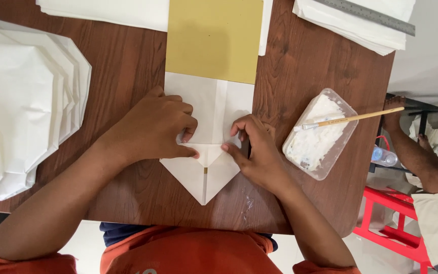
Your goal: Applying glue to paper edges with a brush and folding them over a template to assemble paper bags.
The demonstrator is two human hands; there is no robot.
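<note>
Between both hands (153, 127) (259, 149), folded paper (206, 170) nears the table edge (178, 215).

Both hands down on the white paper bag (206, 170) at the table's near edge. The left hand (157, 127) presses with thumb and curled fingers on the folded flaps at the centre; the right hand (257, 147) pins the right-hand flap, thumb tip touching the crease. The bag's end comes to a point toward the person. A yellow-gold card (214, 38) lies over the bag's far part. Right of the hands, a clear plastic tray of white paste (319, 133) with a wooden-handled brush (353, 117) resting across it. Folded white bags (24, 96) stacked far left; a metal ruler (366, 15) top right on more white sheets.
</note>
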